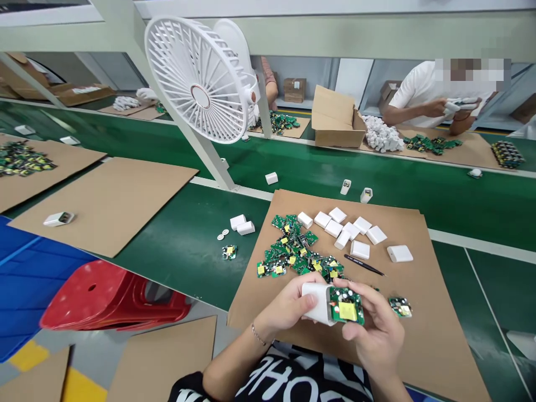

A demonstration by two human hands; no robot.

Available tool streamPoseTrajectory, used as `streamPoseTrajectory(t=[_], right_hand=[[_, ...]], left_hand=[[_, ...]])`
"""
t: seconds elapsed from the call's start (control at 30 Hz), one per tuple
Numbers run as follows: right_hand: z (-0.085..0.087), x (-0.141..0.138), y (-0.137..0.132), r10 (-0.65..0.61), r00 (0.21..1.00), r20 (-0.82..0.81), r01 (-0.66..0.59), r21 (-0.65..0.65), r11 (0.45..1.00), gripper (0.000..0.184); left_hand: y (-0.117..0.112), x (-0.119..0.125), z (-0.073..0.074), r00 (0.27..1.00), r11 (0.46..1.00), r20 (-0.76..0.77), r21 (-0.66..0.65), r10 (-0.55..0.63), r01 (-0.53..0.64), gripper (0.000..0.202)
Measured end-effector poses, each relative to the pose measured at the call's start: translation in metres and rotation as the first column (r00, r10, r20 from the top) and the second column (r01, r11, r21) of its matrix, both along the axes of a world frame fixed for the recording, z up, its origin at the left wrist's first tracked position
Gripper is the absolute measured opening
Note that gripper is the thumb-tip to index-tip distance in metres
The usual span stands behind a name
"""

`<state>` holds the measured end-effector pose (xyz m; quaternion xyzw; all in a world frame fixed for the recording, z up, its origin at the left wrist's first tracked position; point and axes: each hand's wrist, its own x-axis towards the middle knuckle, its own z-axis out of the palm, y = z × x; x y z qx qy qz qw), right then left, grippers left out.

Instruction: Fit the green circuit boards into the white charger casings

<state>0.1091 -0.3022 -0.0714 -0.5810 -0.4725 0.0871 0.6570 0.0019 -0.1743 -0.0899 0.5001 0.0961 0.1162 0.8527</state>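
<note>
My left hand (291, 304) is closed around a white plastic charger housing (317, 302), whose open end faces right. At that opening my right hand (377, 324) grips a green circuit board (347, 305) with a yellow component on it. The board's left edge meets the mouth of the housing; how far it reaches inside is hidden. Behind my hands lies a heap of similar boards (293, 248) on a cardboard sheet (422, 335). Several white housings (334, 228) are scattered beyond, with black tweezers (364, 264) nearby. One single board (400, 307) rests right of my right hand.
A white fan (201, 89) hangs from the frame post at upper left. Past the table edge, a green conveyor belt (301, 167) carries a few housings. Across it sits a co-worker (435, 95) beside an open carton (338, 120). A red stool (100, 296) stands at lower left.
</note>
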Motion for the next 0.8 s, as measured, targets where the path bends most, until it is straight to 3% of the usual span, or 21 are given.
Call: streamPoseTrajectory(t=[0.23,0.5,0.8], right_hand=[[-0.006,0.002,-0.002,0.012,0.989,0.145,-0.012,-0.002,1.000,0.053],[0.011,0.003,-0.001,-0.039,0.915,0.402,0.062,-0.046,0.997,0.051],[0.011,0.003,-0.005,-0.010,0.914,0.406,0.020,-0.021,1.000,0.060]], left_hand=[[0.000,0.000,-0.001,1.000,1.000,0.016,-0.009,-0.003,0.003,0.057],[0.004,-0.004,0.003,0.999,0.992,-0.004,0.122,0.032,-0.031,0.057],[0.000,-0.005,-0.001,0.999,0.997,-0.048,0.072,-0.006,0.010,0.063]])
